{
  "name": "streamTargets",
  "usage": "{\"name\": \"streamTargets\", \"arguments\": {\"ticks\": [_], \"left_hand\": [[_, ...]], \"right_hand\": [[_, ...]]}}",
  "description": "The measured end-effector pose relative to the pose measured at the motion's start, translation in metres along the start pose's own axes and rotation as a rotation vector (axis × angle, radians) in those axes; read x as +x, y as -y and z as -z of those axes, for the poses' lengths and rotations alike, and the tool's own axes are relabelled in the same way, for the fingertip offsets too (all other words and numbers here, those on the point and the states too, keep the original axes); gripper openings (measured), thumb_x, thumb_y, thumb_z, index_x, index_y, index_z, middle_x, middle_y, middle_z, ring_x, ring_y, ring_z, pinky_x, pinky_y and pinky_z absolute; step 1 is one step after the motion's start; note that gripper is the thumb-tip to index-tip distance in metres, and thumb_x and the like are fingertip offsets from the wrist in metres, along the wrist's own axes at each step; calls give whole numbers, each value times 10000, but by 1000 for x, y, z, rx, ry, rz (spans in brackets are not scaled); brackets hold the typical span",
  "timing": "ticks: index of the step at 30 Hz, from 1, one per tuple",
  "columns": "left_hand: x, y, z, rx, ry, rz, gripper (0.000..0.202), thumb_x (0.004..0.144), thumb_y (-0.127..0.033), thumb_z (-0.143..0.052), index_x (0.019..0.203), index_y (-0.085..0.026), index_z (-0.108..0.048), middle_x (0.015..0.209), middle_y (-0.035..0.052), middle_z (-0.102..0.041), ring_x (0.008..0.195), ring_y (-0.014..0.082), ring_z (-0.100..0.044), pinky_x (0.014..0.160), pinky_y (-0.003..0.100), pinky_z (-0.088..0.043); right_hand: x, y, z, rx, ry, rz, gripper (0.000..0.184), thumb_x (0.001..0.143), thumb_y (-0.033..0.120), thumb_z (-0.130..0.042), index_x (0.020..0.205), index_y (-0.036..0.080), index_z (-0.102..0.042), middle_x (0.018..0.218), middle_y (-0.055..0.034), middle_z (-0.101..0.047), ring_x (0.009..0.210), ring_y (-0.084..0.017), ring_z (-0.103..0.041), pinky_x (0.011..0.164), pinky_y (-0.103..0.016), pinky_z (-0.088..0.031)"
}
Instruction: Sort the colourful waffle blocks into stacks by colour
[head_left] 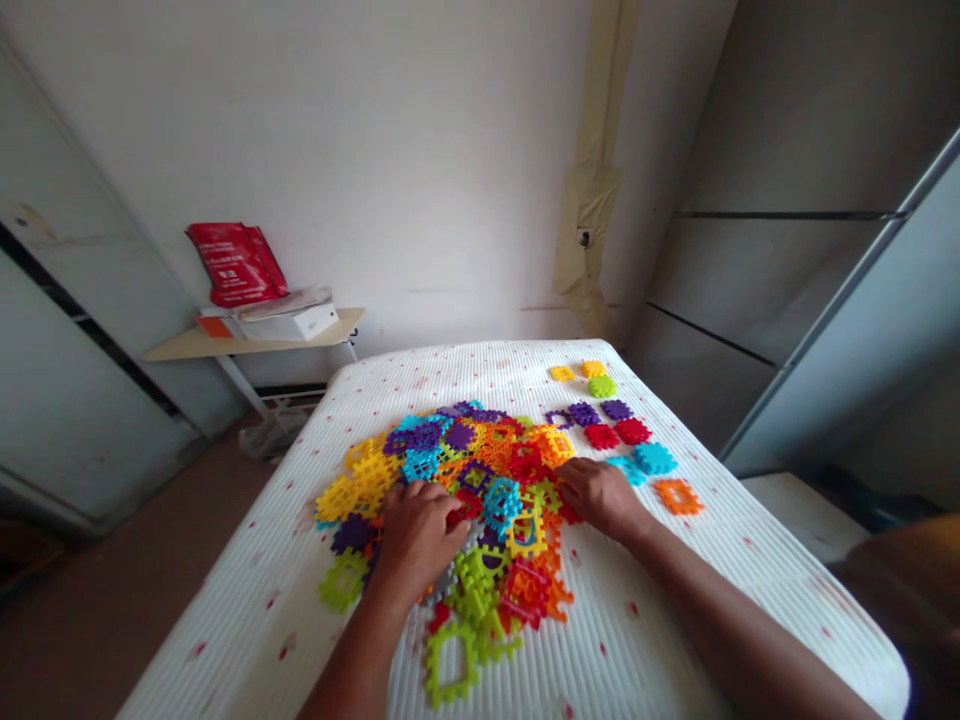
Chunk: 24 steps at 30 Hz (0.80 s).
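Observation:
A loose pile of colourful plastic interlocking tiles with toothed edges, some solid and some with cut-out middles, is spread before me. My left hand (420, 525) rests on the pile's left middle, palm down, thumb apart from the fingers. A red tile (466, 508) lies by its fingertips. At the pile's right edge, my right hand (600, 492) has its fingers bent and close together, tips down among red and orange tiles; what they hold, if anything, is hidden. Yellow tiles (364, 480) lie to the left, a light blue tile (502, 503) between the hands, and a green tile (451, 664) nearest me.
Right of the pile, separate tiles lie grouped by colour: yellow (592, 369), purple (616, 409), red (632, 431), blue (655, 458) and orange (679, 496). They rest on a white ribbed cover (630, 640). Behind left, a small table (176, 347) carries a red bag (236, 262) and boxes.

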<state>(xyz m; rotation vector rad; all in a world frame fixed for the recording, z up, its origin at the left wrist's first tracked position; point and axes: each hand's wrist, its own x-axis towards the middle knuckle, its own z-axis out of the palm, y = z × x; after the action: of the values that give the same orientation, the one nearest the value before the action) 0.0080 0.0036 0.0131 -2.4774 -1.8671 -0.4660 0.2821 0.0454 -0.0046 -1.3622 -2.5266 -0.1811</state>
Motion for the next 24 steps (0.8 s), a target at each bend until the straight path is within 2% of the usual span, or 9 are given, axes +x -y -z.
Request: {"name": "streamTargets", "arguments": {"ticks": [4,8,11,14,17,19,21,24], "left_hand": [[0,0,0,-26,-45,-18,211,829,-290,-482,809,-244,-686,842,36,-688,868,226,-579,838,403,-350],[3,6,-3,-70,-163,-10,279,867,-256,-399,770,-213,-657,764,36,-688,785,204,-593,857,399,-366],[4,14,-8,-210,-298,67,345,893,-324,-350,815,-184,-654,768,62,-680,775,202,-604,778,345,-428],[4,17,-13,-439,-387,189,353,888,-371,-367,944,-178,-657,918,74,-698,875,199,-627,794,312,-459],[3,14,-15,-612,-370,254,345,869,-371,-406,1038,-187,-643,1038,64,-692,972,193,-623,864,305,-455],[2,8,-15,-675,-356,271,354,858,-366,-422,1088,-187,-623,1081,64,-680,987,191,-621,864,304,-460],[2,2,-14,-722,-344,280,374,855,-362,-431,1148,-188,-586,1070,62,-682,927,182,-638,817,297,-480],[1,-5,-14,-761,-303,288,410,859,-364,-433,1216,-190,-530,886,42,-708,708,156,-647,674,275,-500]], "right_hand": [[-1,-1,-4,-7,-13,8,251,908,189,-377,769,165,-585,722,-35,-601,646,-114,-522,577,-224,-301],[-2,-3,-8,20,-49,22,248,906,183,-381,759,161,-580,701,-26,-585,626,-108,-504,581,-224,-297],[-1,-3,-9,30,-100,38,280,917,196,-371,721,161,-567,662,-21,-558,598,-107,-482,568,-230,-294],[0,0,-10,71,-159,46,299,932,215,-361,728,163,-574,658,-24,-558,595,-110,-488,563,-229,-312],[2,8,-9,152,-237,65,261,934,228,-371,823,169,-599,714,-41,-594,654,-126,-536,600,-231,-372],[5,19,-7,230,-301,102,212,926,255,-402,932,176,-598,822,-64,-629,742,-145,-575,662,-250,-429],[8,32,-3,315,-341,155,224,908,298,-444,1054,186,-572,971,-89,-636,862,-170,-590,749,-287,-469],[14,58,4,405,-307,211,365,870,363,-506,1188,185,-512,1144,-107,-590,1005,-204,-559,855,-337,-470]]}}
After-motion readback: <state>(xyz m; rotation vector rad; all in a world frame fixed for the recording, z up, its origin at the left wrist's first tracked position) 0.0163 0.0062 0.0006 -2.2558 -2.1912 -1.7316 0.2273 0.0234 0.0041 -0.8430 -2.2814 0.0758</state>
